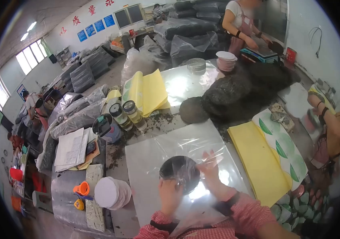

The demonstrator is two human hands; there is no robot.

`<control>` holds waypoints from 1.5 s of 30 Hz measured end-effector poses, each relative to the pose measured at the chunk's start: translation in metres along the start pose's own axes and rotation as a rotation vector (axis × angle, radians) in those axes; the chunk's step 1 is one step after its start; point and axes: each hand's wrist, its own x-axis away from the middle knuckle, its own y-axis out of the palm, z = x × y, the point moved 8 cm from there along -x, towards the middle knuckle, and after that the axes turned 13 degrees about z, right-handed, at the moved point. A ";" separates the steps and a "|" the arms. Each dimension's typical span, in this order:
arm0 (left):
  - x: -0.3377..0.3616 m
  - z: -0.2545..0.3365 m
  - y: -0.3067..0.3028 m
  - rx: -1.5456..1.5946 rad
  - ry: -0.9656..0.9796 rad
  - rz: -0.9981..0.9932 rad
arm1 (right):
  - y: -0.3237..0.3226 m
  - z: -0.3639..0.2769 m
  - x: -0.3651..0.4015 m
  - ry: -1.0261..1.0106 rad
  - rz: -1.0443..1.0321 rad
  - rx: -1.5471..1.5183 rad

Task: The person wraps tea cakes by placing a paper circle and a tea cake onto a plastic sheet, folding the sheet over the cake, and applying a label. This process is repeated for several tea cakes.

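Observation:
A round black disc (179,173) lies on a shiny grey sheet (150,159) in front of me, with clear plastic film (186,145) over or around it. My left hand (171,196) rests at the disc's lower left edge, its fingers curled in, and I cannot make out what they hold. To the right of the disc, my right hand (210,173) is raised at the film with its fingers apart. Part of that hand shows through the film. Black clumped material (249,87) and a flat dark round piece (193,110) lie beyond the sheet.
Yellow sheets (259,163) lie at right. Two glass jars (135,115), a bucket (107,128), papers (71,149) and a stack of white discs (112,193) are at left. An orange cup (83,188) stands nearby. Another person (243,24) works at the back right.

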 end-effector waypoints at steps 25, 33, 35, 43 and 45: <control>-0.026 -0.026 -0.005 0.852 -0.409 0.224 | 0.053 -0.005 0.013 0.094 -0.553 -0.065; -0.023 0.028 0.003 0.172 0.040 0.096 | 0.036 -0.080 0.065 -0.443 -0.376 0.466; -0.014 0.034 -0.002 0.283 0.029 0.017 | 0.043 -0.055 0.059 -0.402 -0.536 0.561; -0.005 0.042 0.030 -0.080 0.123 -0.442 | -0.105 -0.110 0.020 -0.724 -0.090 0.848; -0.002 0.045 0.034 -0.053 0.185 -0.457 | -0.247 -0.124 0.005 -0.702 0.275 1.341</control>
